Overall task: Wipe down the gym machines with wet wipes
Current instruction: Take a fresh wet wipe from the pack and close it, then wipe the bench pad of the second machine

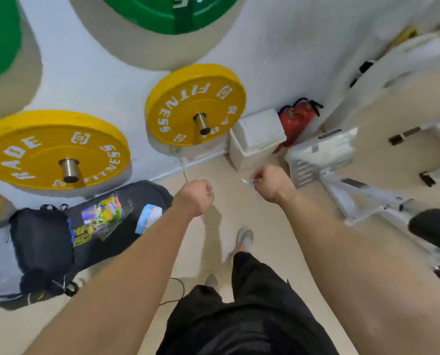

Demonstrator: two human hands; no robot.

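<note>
My right hand (270, 183) is stretched out over the floor and pinches a small white scrap (248, 181) between thumb and fingers, just in front of the white lidded bin (256, 139). My left hand (194, 198) is level with it on the left, its fingers curled into a fist with nothing visible inside. A pack of wet wipes (148, 217) lies on a black padded bench (126, 226) at the left. A white machine frame (352, 198) with a black pad (434, 229) stands at the right.
Yellow weight plates (195, 103) (52, 149) and green ones (162, 11) hang on pegs on the white wall. A red fire extinguisher (297, 119) and a white crate (321, 155) sit beside the bin. A black bag (39, 247) and snack packets (103, 213) rest on the bench.
</note>
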